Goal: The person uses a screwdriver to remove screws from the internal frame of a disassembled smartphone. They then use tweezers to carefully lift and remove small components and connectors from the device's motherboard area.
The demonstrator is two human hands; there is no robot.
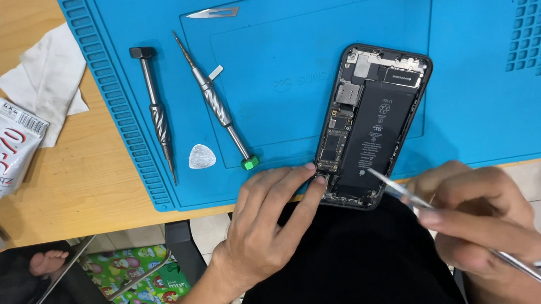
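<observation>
The opened phone (372, 124) lies just ahead of both hands, long axis pointing away, the left hand (268, 224) pressing fingertips on its near corner, the right hand (480, 211) pinching tweezers (404, 194) beside it.

I see the opened phone (372, 124) lying on the mat (466, 83). Left of the phone lie two screwdrivers (217, 105), with a pick (201, 156) between them; a glue tube (9, 149) rests farther left, off the mat.
</observation>
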